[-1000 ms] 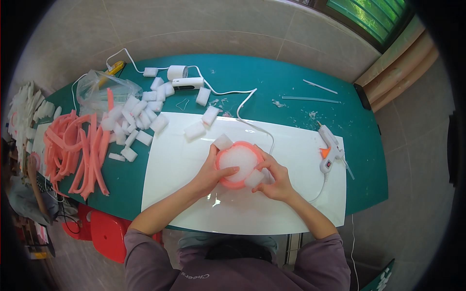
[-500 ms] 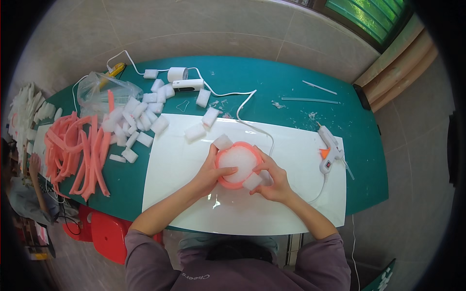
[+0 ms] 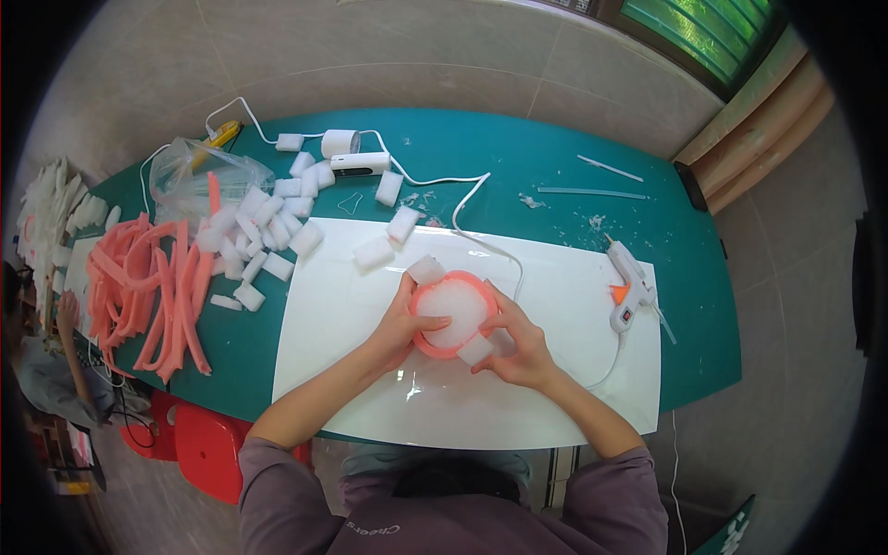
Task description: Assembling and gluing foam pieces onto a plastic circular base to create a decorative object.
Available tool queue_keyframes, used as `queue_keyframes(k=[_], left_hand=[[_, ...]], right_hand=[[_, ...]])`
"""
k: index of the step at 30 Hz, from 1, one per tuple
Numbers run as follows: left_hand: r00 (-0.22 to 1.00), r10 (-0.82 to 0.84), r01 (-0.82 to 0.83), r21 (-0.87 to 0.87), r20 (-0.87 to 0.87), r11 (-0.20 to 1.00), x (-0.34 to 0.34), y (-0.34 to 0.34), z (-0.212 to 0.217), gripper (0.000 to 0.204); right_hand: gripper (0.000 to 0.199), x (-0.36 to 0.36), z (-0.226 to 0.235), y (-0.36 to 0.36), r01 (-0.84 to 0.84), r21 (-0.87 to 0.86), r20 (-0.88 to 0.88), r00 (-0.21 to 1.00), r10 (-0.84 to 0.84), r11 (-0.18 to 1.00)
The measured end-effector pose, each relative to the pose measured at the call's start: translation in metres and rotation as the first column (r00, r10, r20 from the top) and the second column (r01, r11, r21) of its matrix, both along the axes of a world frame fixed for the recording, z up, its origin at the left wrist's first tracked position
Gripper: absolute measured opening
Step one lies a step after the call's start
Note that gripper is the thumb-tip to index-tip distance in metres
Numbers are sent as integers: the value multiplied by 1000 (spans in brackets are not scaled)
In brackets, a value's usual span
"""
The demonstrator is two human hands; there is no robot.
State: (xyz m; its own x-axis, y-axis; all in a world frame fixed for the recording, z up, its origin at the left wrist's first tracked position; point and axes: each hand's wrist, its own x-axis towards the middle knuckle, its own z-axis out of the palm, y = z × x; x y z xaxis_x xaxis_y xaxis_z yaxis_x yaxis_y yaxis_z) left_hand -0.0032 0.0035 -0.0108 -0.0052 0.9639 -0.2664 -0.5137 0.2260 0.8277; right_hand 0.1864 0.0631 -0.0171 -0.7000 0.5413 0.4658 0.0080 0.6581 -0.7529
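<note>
Over the white board, I hold a round white foam disc [image 3: 457,302] edged with a pink foam ring [image 3: 437,349]. My left hand [image 3: 400,331] grips its left side, the thumb lying across the disc. One white foam block [image 3: 426,270] sits at the ring's upper left, beside my left fingertips. At the lower right of the ring, my right hand [image 3: 524,344] pinches another white foam block [image 3: 474,350] against the outer edge. The upper fingers of that hand also touch the ring's right side. Whether either block is stuck on cannot be seen.
A white glue gun [image 3: 629,291] rests on the right of the white board [image 3: 592,398]. Leftward lie pink foam strips [image 3: 166,296], several white foam blocks [image 3: 277,266] and a clear plastic bag [image 3: 199,176]. Glue sticks [image 3: 592,192] and a white cable [image 3: 467,208] cross the green table [image 3: 518,139].
My right hand has shifted the lower block slightly left and down, and it now lies closer against the pink ring. My left hand has stayed in place.
</note>
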Motion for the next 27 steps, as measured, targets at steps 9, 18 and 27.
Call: queue_keyframes(k=[9,18,27], left_hand=[[999,-4,2,43,37,999,1,-1,-2,74],[999,2,0,42,-32,999,2,-1,2,76],[999,2,0,50,-36,999,1,-1,-2,75]], right_hand=[[53,3,4,4,-17,55,5,1000,17,998],[69,4,11,2,-2,-25,73,997,3,1000],[65,3,9,2,-17,36,88,996,14,999]])
